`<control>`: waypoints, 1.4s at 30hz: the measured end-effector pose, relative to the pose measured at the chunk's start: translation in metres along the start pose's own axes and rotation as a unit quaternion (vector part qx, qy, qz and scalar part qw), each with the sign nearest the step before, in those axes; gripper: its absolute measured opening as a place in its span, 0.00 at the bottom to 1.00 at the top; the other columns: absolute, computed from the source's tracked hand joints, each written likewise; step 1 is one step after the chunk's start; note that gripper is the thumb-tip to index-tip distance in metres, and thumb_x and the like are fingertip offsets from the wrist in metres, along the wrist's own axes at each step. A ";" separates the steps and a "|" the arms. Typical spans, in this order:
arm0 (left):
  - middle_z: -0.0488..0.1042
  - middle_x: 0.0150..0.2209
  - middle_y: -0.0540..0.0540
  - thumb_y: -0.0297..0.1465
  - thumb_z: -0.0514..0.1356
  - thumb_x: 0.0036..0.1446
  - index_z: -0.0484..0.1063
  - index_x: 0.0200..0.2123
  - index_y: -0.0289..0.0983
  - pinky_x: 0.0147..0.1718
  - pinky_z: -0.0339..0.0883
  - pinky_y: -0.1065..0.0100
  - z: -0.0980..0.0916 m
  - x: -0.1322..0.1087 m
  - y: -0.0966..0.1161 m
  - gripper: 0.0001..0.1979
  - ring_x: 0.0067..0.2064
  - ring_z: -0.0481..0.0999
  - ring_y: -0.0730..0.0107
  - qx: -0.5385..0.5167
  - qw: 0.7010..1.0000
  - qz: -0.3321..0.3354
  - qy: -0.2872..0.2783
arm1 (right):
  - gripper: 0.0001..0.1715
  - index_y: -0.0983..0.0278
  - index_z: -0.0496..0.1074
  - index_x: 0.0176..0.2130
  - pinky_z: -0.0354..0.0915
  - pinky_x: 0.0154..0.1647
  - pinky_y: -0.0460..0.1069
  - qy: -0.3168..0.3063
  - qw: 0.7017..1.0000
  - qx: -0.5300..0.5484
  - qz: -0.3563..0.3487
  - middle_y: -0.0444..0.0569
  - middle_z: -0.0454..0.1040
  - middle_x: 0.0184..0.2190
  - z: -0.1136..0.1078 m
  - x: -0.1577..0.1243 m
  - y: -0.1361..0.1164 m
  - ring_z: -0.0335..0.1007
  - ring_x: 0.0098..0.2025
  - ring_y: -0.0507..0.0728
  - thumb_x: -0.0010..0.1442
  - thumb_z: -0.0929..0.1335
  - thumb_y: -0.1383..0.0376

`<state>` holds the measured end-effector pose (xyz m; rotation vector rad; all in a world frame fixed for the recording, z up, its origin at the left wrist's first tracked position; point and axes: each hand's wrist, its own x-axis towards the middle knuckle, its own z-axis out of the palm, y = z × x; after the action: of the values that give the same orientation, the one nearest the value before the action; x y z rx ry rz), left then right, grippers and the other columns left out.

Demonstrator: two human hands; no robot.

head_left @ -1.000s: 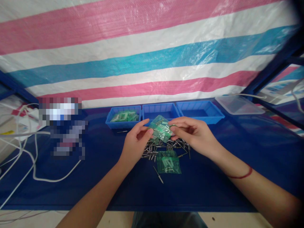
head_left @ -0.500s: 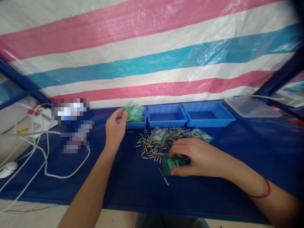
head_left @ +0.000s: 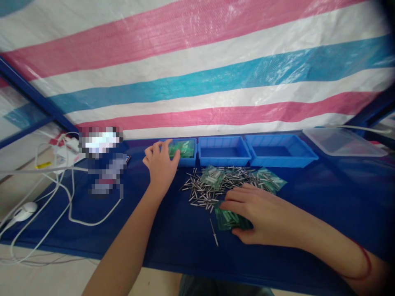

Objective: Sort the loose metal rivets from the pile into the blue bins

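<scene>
My left hand (head_left: 163, 166) is over the left blue bin (head_left: 188, 163), fingers spread and thumb apart, holding nothing. Inside that bin lie green plastic bags (head_left: 185, 149), partly hidden by the hand. My right hand (head_left: 259, 213) curls around a green bag of rivets (head_left: 228, 218) on the table, with fingertips at its upper edge and the thumb at its lower edge. Behind it spreads a pile of loose blind rivets (head_left: 200, 193). Two more greenish bags, a left one (head_left: 212, 176) and a right one (head_left: 270, 179), lie on the pile. One single rivet (head_left: 214, 233) lies nearer me.
A middle blue bin (head_left: 224, 151) and a right blue bin (head_left: 280, 152) stand in the same row. A clear plastic lid (head_left: 342, 142) lies at the far right. White cables (head_left: 72, 205) and a white mouse (head_left: 26, 211) are on the left. Blurred-out items (head_left: 101, 142) stand nearby.
My left hand has let go of a green bag at the left bin and spread its fingers. My right thumb has moved farther from its fingers around the bag. The view has shifted slightly.
</scene>
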<state>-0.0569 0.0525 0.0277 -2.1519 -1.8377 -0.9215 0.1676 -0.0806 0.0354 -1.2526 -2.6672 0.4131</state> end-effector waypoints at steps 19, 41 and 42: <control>0.74 0.31 0.48 0.38 0.55 0.62 0.73 0.35 0.37 0.36 0.65 0.69 -0.019 -0.052 0.054 0.12 0.33 0.72 0.69 -0.347 0.895 0.168 -0.226 | 0.15 0.59 0.72 0.44 0.67 0.27 0.48 0.276 0.927 0.204 0.152 0.47 0.77 0.30 -0.008 -0.002 0.024 0.73 0.26 0.54 0.65 0.62 0.55; 0.76 0.29 0.49 0.39 0.58 0.59 0.72 0.36 0.35 0.32 0.69 0.71 -0.012 -0.048 0.056 0.12 0.28 0.75 0.74 -0.558 0.793 -0.057 -0.239 | 0.19 0.64 0.74 0.39 0.72 0.22 0.45 0.293 0.740 0.560 0.230 0.51 0.79 0.34 -0.011 0.007 0.032 0.77 0.27 0.54 0.55 0.70 0.52; 0.76 0.28 0.49 0.39 0.58 0.59 0.72 0.36 0.35 0.32 0.69 0.71 -0.012 -0.048 0.056 0.13 0.28 0.75 0.73 -0.557 0.793 -0.058 -0.240 | 0.19 0.64 0.75 0.39 0.73 0.24 0.46 0.301 0.738 0.560 0.227 0.51 0.79 0.34 -0.010 0.008 0.033 0.77 0.29 0.54 0.55 0.70 0.52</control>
<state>-0.0108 -0.0064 0.0259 -3.1785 -1.8300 -2.0320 0.1892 -0.0529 0.0350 -1.2095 -1.1014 1.1787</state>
